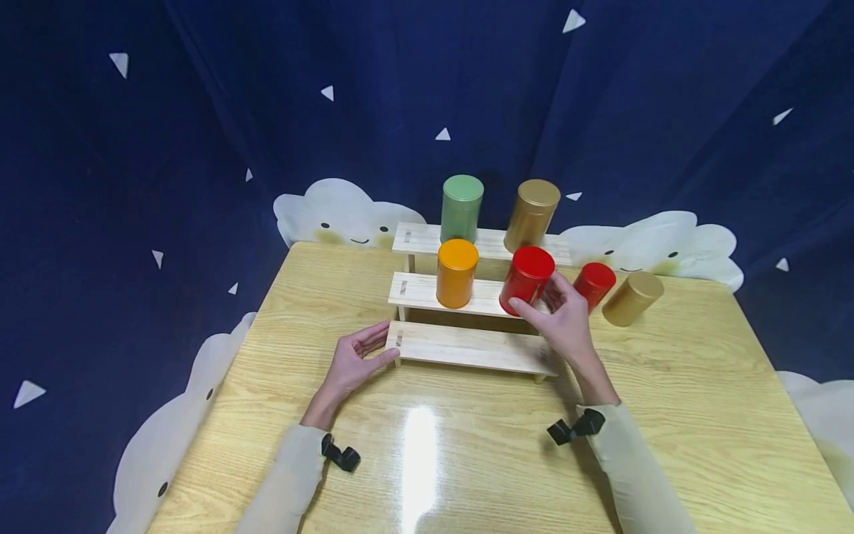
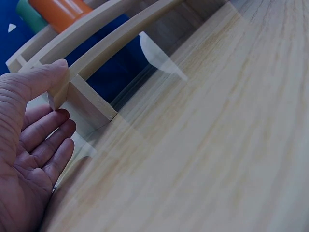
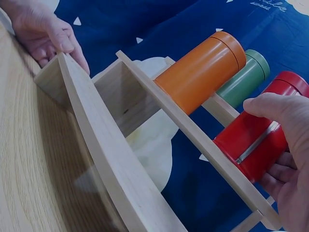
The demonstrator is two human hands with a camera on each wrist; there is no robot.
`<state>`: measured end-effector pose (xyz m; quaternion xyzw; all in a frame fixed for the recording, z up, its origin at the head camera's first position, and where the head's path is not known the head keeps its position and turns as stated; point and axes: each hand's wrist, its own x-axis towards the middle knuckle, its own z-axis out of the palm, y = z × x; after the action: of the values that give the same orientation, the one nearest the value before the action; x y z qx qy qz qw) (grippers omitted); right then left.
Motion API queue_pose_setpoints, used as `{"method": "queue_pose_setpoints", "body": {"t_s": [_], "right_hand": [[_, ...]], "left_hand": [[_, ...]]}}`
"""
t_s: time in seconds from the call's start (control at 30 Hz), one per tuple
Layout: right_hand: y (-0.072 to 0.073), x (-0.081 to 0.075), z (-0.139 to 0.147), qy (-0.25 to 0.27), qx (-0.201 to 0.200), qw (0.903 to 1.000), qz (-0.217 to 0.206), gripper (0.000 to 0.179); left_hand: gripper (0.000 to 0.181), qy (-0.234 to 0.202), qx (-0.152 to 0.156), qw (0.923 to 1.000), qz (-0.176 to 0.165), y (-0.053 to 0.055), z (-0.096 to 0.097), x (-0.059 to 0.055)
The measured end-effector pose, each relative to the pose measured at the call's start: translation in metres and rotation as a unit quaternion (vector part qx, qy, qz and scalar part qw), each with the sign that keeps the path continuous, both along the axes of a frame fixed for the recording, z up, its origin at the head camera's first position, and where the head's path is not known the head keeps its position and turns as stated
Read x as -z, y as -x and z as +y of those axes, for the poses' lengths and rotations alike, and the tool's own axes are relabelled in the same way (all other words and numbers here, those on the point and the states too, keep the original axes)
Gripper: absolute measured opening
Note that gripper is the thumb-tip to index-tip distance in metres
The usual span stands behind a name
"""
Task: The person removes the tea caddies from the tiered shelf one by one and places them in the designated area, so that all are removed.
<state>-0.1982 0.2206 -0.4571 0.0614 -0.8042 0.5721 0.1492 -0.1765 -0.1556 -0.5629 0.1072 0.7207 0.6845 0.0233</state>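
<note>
Two red canisters (image 1: 525, 280), two gold (image 1: 532, 215), one orange (image 1: 457, 276), one green (image 1: 462, 209), one three-step shelf (image 1: 467, 347) pinched by our left hand (image 1: 353, 362), our right hand (image 1: 567, 322), fingers curled round one red.

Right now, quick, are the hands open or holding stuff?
Left hand: holding the wooden rack by its bottom shelf.
Right hand: holding a red lidded canister at the middle shelf.

In the head view, the right hand (image 1: 565, 320) hides part of the gripped red canister (image 1: 527, 264) and the lower end of the other red canister (image 1: 596, 280). The left wrist view's top edge crops the orange canister (image 2: 63, 12). White lettering (image 3: 269, 6) is too small to read.
</note>
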Motion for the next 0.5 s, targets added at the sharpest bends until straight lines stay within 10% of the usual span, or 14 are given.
{"method": "queue_pose_setpoints", "body": {"t_s": [0.5], "right_hand": [[0.0001,-0.0043,-0.0009,-0.001,-0.003,0.9998,-0.022,0.064]], "left_hand": [[0.057,0.003,-0.001,1.0000,-0.004,-0.0006,-0.0001,-0.0013]]}}
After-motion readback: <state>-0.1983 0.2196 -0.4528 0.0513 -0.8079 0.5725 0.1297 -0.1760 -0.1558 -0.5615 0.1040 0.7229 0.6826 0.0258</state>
